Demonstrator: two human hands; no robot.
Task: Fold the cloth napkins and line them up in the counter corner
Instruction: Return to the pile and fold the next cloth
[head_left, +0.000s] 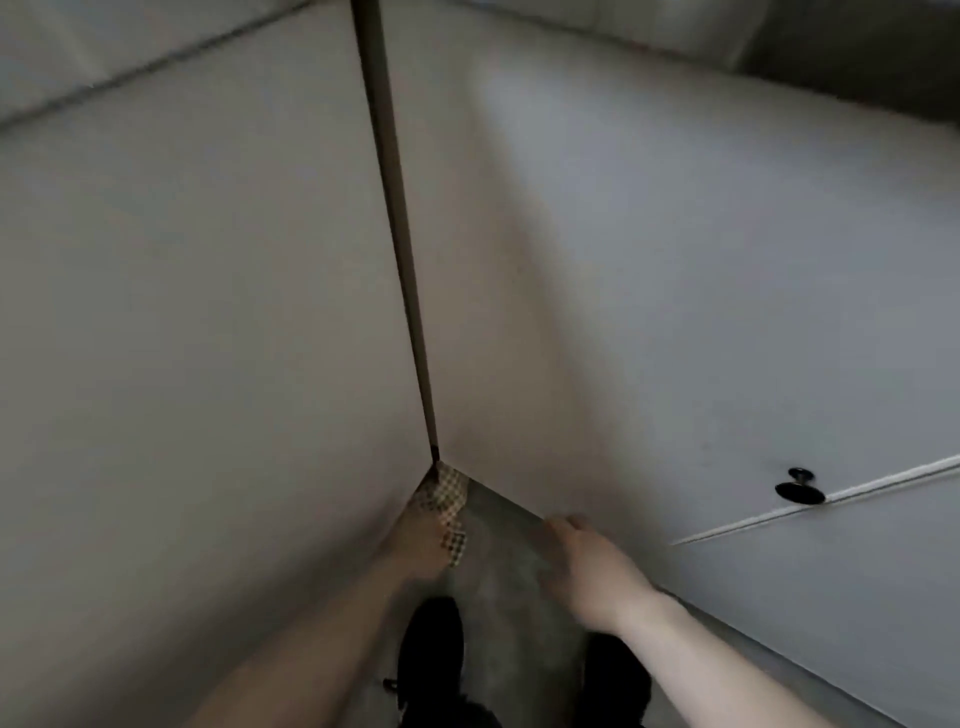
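A checked napkin in tan and cream is lying pushed into the far corner of a dark grey mottled surface, where two pale panels are meeting. Its far end is sitting right at the foot of the narrow dark gap that is running up between the left panel and the right panel. The cloth is stretching from that corner toward the person along the left edge of the surface, close against the left panel.

The left hand is resting on the near part of the napkin, covering some of it; the picture is too blurred and shadowed there to tell whether its fingers are curling round the cloth or lying flat on it. The right hand is reaching along the right edge of the surface, apart from the napkin, with its fingers stretched forward and fairly straight, their tips meeting the bottom edge of the right panel and holding nothing.

Both forearms are coming in from the bottom of the view. Between them, below the surface, two dark shapes are showing, too blurred to identify. On the right, a round black knob is sticking out of a pale cabinet front.
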